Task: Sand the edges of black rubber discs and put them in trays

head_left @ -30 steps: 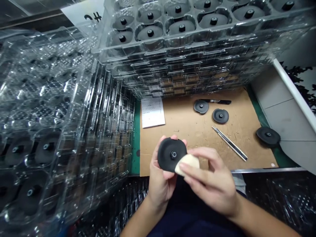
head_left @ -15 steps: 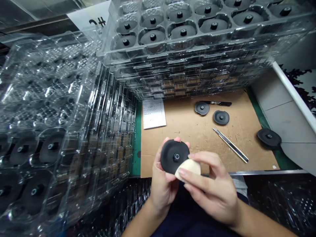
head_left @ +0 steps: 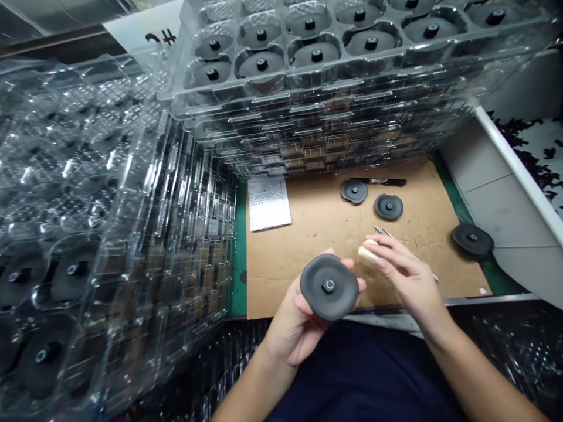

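My left hand (head_left: 292,322) is closed round a black disc-shaped part (head_left: 314,293) with a short raised post at its centre. The part faces up toward me, in front of my body. To its right, apart from it, my right hand (head_left: 407,272) pinches a cream-coloured pad (head_left: 366,254), mostly covered by the fingers. Beneath the right hand lies a utility knife (head_left: 382,230), largely hidden by it. Two more black discs, one (head_left: 354,191) touching a black marker (head_left: 387,182) and one (head_left: 389,207) nearer, lie on the cardboard.
A tall stack of clear plastic trays (head_left: 281,88) holding black discs stands at the back. Another tray stack (head_left: 171,234) rises on the left. A printed paper (head_left: 269,202) lies on the cardboard sheet (head_left: 272,269). At the right edge sits another black disc (head_left: 472,239).
My right hand has drawn the cream pad off the disc and moved right, over the knife. My left hand has shifted slightly right and turned the disc more toward me.
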`<move>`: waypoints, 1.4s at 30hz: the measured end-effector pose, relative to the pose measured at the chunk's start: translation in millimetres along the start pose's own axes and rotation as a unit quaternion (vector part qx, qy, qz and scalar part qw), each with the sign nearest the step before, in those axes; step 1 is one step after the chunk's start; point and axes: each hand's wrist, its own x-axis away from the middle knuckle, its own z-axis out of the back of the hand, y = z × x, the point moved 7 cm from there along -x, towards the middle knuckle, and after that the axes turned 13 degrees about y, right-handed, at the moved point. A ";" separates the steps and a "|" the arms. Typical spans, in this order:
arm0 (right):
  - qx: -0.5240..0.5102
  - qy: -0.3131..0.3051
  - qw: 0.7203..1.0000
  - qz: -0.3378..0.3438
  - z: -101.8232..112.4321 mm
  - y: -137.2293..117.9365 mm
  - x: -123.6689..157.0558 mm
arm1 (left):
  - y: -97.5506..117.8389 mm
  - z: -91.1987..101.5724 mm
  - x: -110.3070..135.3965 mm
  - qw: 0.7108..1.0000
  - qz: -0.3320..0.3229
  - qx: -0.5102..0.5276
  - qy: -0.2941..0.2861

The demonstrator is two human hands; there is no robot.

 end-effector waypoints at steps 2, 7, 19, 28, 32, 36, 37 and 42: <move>-0.025 -0.032 0.995 0.094 -1.6 -40.2 -11.2 | -10.2 -7.1 1.0 0.997 0.064 -0.020 -0.044; -0.010 -0.329 0.898 0.293 -30.9 -110.6 -16.0 | -24.9 -10.5 4.2 0.982 0.144 -0.079 -0.097; 0.024 -0.361 0.895 0.262 -35.4 -101.6 -23.8 | -27.8 -5.9 0.9 0.982 0.155 -0.067 -0.084; 0.045 -0.298 0.911 0.281 -33.3 -105.3 -24.9 | -14.5 -4.2 -1.5 0.987 0.118 -0.086 -0.071; -0.026 -0.254 0.917 0.306 -33.8 -110.9 -19.9 | -11.5 -7.1 -2.3 0.985 0.109 -0.107 -0.074; 0.047 -0.200 0.941 0.269 -31.6 -100.8 -21.2 | 0.8 -3.1 -4.1 0.994 0.048 -0.093 -0.033; 0.051 -0.188 0.943 0.269 -31.3 -101.6 -20.0 | 2.3 -2.2 -4.1 0.995 0.040 -0.089 -0.026; 0.011 -0.093 0.965 0.244 -30.4 -105.4 -14.6 | 12.6 5.5 -6.8 0.996 -0.025 -0.083 0.026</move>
